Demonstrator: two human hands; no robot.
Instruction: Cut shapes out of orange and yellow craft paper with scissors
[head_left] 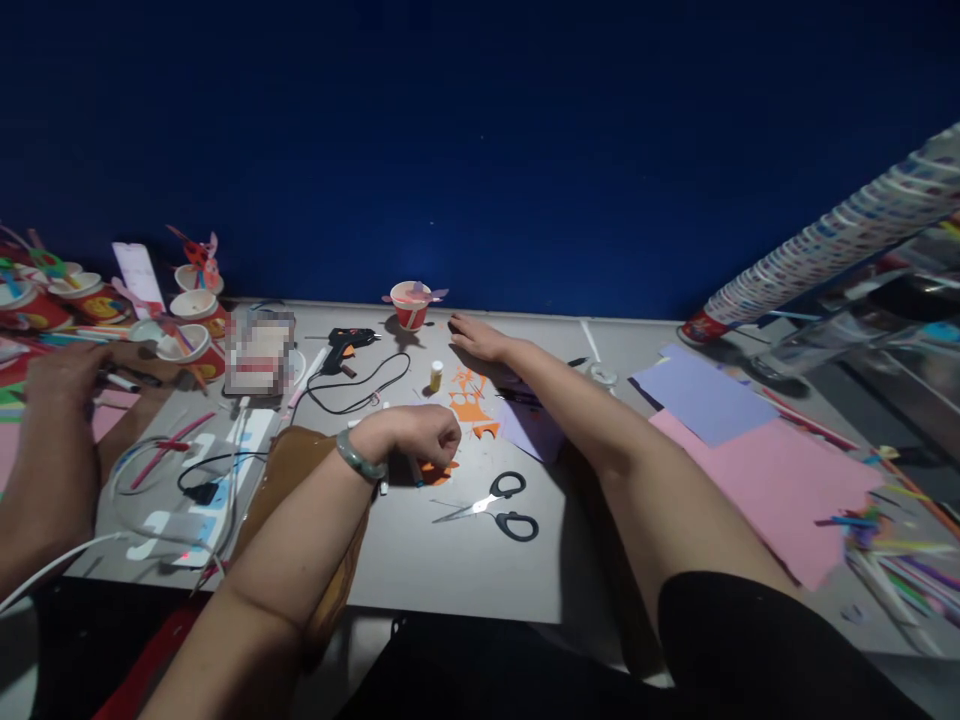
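My left hand [431,436], with a jade-like bangle on the wrist, is curled closed over the middle of the table. Just under it are an orange paper cutout [439,474] and part of a marker [416,472]; whether the fingers grip anything is hidden. My right hand [480,338] reaches to the back of the table, fingers stretched out and lowered, beside a red paper cup [411,310] with purple paper pieces attached. Between my hands lie orange paper scraps [470,405] and a glue stick [436,376] standing upright. Black-handled scissors [487,507] lie spread apart nearer me.
Left of centre are a black glue gun [349,347] with its cable, a brown pouch [300,460], a power strip [206,510] and a blurred-out phone. Another person's hand [64,375] is at far left. Stacked cups [817,235] and pink paper [765,480] are on the right.
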